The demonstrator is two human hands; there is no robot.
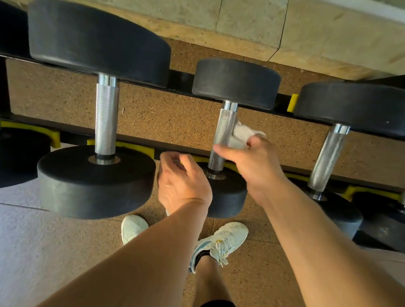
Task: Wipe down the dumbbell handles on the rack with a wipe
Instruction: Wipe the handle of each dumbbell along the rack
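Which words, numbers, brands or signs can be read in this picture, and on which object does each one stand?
None can be read.
The black dumbbell heads show no number or brand on the faces in view.
The yellow cradles of the rack are plain.
The white shoe has a blue stripe but no legible name.
The wipe in the right hand carries no print.

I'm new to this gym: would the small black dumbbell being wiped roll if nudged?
Probably not: the small black dumbbell sits in a yellow rack cradle. Its round heads would likely roll on flat floor. Likely heavy for its size; the knurled steel handle should resist slipping.
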